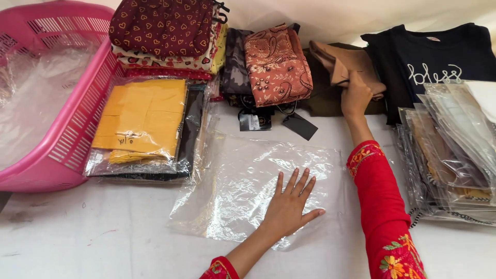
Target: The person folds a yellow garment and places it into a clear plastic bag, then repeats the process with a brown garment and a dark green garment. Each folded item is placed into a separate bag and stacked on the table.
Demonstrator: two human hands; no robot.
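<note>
1. The left hand (290, 204) lies flat, fingers spread, palm down on a clear plastic bag (248, 175) that is spread out on the white bench (103, 232); it holds nothing, only presses the bag.
2. The right hand (355, 95) is stretched well ahead of the left one, its fingers closed on the edge of a folded tan-brown garment (341, 62), pinching the cloth.
3. The two hands are well apart, the right one further from the person and off to the right.
4. Just left of the right hand lies a folded rust-orange patterned garment (276, 64), with a dark grey patterned one (235, 62) beside it.
5. To the right of the right hand lies a folded black top (429, 51) with pale lettering.
6. To the right of both hands a stack of clear-bagged garments (449, 150) rests on the bench.
7. To the left of the left hand sits a bagged yellow garment (142, 121), and beyond it a pile of folded maroon heart-print cloth (163, 28).
8. Furthest left stands a pink plastic basket (67, 139) with clear plastic inside.
</note>
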